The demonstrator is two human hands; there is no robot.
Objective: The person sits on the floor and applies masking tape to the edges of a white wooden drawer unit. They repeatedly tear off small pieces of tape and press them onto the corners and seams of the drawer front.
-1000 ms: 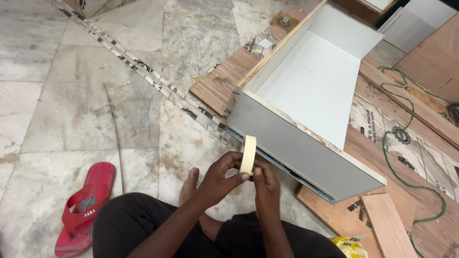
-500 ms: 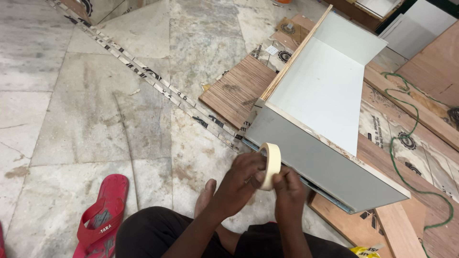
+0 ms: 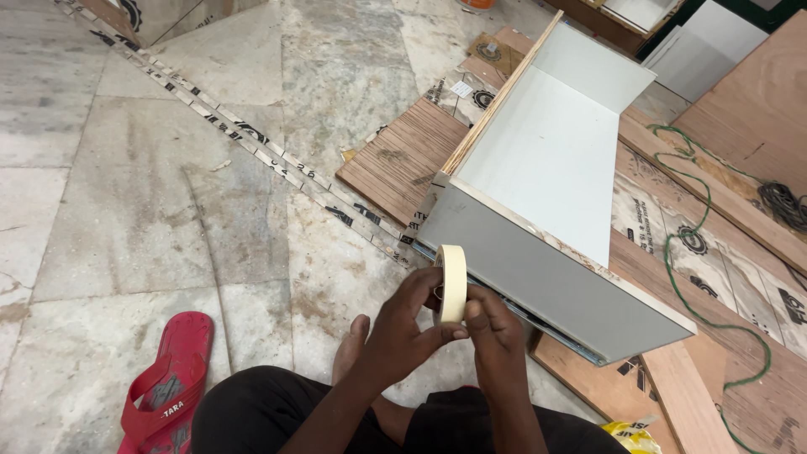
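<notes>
– What are the hands doing?

– Both grip a roll of cream masking tape (image 3: 452,282), held on edge between them. The left hand (image 3: 403,332) wraps its fingers round the roll's near side, thumb pressed to the lower rim; the right hand (image 3: 496,336) pinches the rim from the other side.

– Where is the roll?

– In the air above the marble floor (image 3: 168,210), just in front of the grey face of a white drawer box (image 3: 546,168). Whether it touches that face, I cannot tell.

– And the box?

– It rests open-side up on plywood boards (image 3: 403,160), its near corner over the floor tiles.

– Anything else nearby?

– A red sandal (image 3: 168,387) lies on the floor by the person's left knee, a bare foot (image 3: 349,345) shows below the left hand, and a green cord (image 3: 698,252) loops across the boards on the right. A strip of printed edging (image 3: 252,139) runs diagonally over the floor.
</notes>
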